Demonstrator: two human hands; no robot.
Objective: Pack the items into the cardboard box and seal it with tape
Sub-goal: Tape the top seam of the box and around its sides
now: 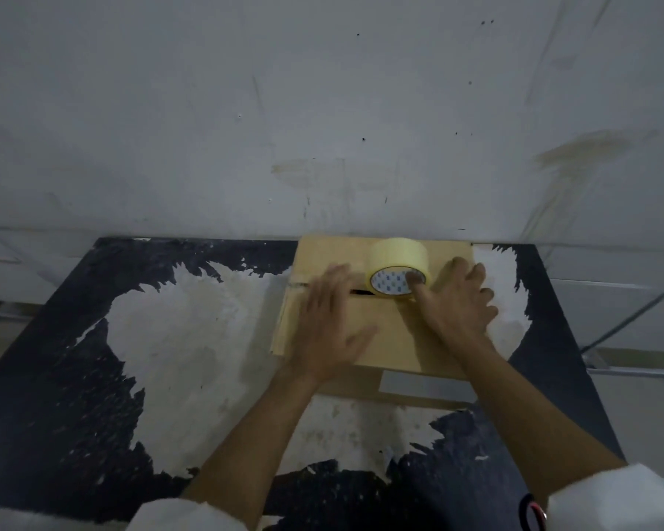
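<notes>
Head cam: left hand [328,320] flat on box [376,339], fingers spread; right hand [455,300] thumb in tape roll [398,268].

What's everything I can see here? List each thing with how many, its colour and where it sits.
Cardboard box: one, brown, flaps folded down, far edge of the table by the wall.
Tape roll: one, yellow, standing on edge on the box top.
Label: one, grey-white, box's near side.
Table: one, black with worn white patches.
Wall: grey-white, behind.
Left hand: flat on the box flap.
Right hand: thumb in the roll's core.
</notes>
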